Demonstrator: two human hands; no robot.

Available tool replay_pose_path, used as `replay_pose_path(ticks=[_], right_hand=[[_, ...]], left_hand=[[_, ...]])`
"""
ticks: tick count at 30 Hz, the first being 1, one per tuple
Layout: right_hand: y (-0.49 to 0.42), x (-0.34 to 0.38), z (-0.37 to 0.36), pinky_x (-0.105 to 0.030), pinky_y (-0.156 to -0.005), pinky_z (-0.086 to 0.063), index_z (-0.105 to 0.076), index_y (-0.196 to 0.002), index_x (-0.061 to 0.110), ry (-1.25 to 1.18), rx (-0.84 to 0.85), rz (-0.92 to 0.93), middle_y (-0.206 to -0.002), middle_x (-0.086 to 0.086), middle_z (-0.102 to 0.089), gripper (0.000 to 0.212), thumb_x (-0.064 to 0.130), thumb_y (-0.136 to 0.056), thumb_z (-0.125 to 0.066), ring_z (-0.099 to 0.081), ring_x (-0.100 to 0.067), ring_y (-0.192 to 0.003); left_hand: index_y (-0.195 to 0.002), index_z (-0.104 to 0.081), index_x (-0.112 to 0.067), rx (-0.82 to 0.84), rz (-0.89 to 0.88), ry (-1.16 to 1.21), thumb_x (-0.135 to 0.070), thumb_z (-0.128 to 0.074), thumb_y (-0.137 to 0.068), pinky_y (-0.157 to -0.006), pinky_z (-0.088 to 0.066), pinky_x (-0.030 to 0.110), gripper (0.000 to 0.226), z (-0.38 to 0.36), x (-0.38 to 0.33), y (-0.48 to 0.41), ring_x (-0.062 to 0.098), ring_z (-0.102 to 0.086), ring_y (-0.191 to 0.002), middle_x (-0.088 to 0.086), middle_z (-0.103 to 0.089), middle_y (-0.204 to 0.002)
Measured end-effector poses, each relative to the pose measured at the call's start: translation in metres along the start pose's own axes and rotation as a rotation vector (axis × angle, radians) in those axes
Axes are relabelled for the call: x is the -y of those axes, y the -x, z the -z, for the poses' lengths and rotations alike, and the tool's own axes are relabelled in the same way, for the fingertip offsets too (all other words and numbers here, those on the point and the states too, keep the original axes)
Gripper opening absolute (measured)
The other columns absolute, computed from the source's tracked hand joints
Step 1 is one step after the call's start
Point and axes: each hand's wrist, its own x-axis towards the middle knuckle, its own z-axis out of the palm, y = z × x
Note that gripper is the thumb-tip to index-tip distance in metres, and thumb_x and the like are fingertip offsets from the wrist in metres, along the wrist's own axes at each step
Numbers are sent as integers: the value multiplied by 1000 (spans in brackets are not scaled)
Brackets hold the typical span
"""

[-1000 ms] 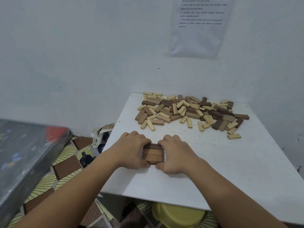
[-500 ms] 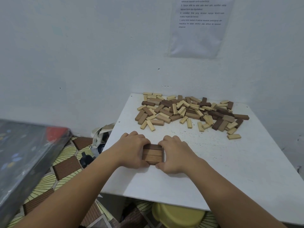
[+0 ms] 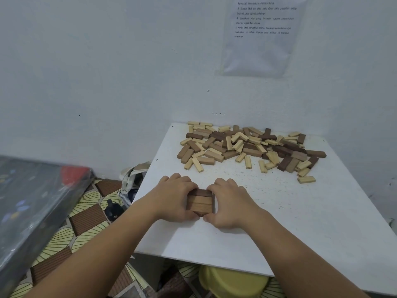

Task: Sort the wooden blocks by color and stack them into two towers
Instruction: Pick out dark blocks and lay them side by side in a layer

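Observation:
A low stack of brown blocks (image 3: 200,203) sits near the front left of the white table (image 3: 300,222), its top layer three blocks laid side by side. My left hand (image 3: 175,197) grips the stack's left side with curled fingers. My right hand (image 3: 232,204) grips its right side the same way, thumb at the near corner. Farther back lies a loose pile of mixed blocks (image 3: 249,147), pale and brown, scattered flat across the table's far part.
The table stands against a white wall with a printed sheet (image 3: 263,33) on it. A dark board (image 3: 32,207) leans at the left. A bag (image 3: 133,179) and patterned floor lie beside the table; a yellow tub (image 3: 233,283) sits under its front edge.

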Motion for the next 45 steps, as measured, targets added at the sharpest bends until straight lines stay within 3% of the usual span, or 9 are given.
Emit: replay_pose_path(ticks=[11, 21, 24, 27, 30, 34, 37, 42, 45], right_hand=[[-2, 2, 3, -43, -89, -40, -54, -117, 29, -16, 51, -7, -107, 9, -44, 53, 60, -76, -68, -39, -18, -103], [1, 4, 7, -44, -90, -42, -54, -121, 29, -14, 64, -16, -110, 8, -46, 58, 62, -75, -68, -41, -19, -107], [3, 5, 7, -45, -95, -41, -48, -133, 29, -24, 57, -24, -119, 7, -47, 73, 64, -73, -71, -42, -20, -114], [8, 1, 10, -46, -105, -39, -22, -157, 27, -77, 72, -59, -142, 6, -40, 108, 64, -71, -74, -36, -22, -132], [17, -5, 8, -39, -114, -34, -8, -164, 27, -356, -26, -96, -156, 11, -29, 105, 56, -82, -68, -26, -15, -145], [20, 13, -9, -26, -114, -24, -28, -160, 31, -1020, -358, -253, -159, 17, -34, 71, 42, -95, -54, -28, -1, -147], [9, 34, -17, -22, -113, -24, -37, -157, 26, -1321, -452, -346, -159, 15, -38, 51, 34, -107, -47, -32, 1, -144], [-3, 46, -26, -24, -117, -27, -41, -156, 22, -1494, -486, -384, -158, 13, -41, 52, 43, -108, -41, -36, 0, -143], [-1, 43, -33, -13, -106, -32, -45, -154, 23, -1499, -498, -396, -154, 14, -46, 48, 42, -109, -38, -42, 5, -137]], left_hand=[[-110, -60, -34, 82, 36, 119, -71, -65, -61, -93, -45, 38, 62, 1, 4, -6, 13, -46, -100, -17, -51, -102], [-124, -59, -33, 75, 29, 136, -69, -71, -66, -95, -44, 36, 69, 4, 1, -2, 13, -45, -105, -15, -51, -111], [-139, -51, -33, 71, 46, 133, -68, -79, -67, -102, -43, 39, 84, 5, 0, -1, 16, -45, -116, -13, -52, -123], [-157, -32, -33, 83, 97, 251, -69, -84, -64, -115, -34, 39, 112, 10, 3, 6, 13, -36, -134, -12, -45, -144], [-159, -28, -40, -27, 160, 554, -80, -69, -70, -118, -30, 32, 106, 9, 9, 26, -1, -33, -140, -24, -40, -149], [-155, -41, -37, -333, 300, 1012, -73, -38, -98, -117, -26, 23, 68, -9, -14, 35, -8, -35, -141, -25, -42, -154], [-156, -42, -34, -487, 407, 1131, -63, -25, -104, -114, -19, 17, 62, -25, -34, 22, -6, -32, -144, -23, -40, -156], [-157, -39, -38, -489, 475, 1239, -61, -19, -108, -119, -15, 21, 58, -32, -43, 5, -11, -23, -142, -31, -29, -151], [-155, -40, -42, -477, 479, 1291, -78, -18, -97, -119, -15, 22, 71, -38, -42, 8, -11, -24, -143, -31, -32, -151]])
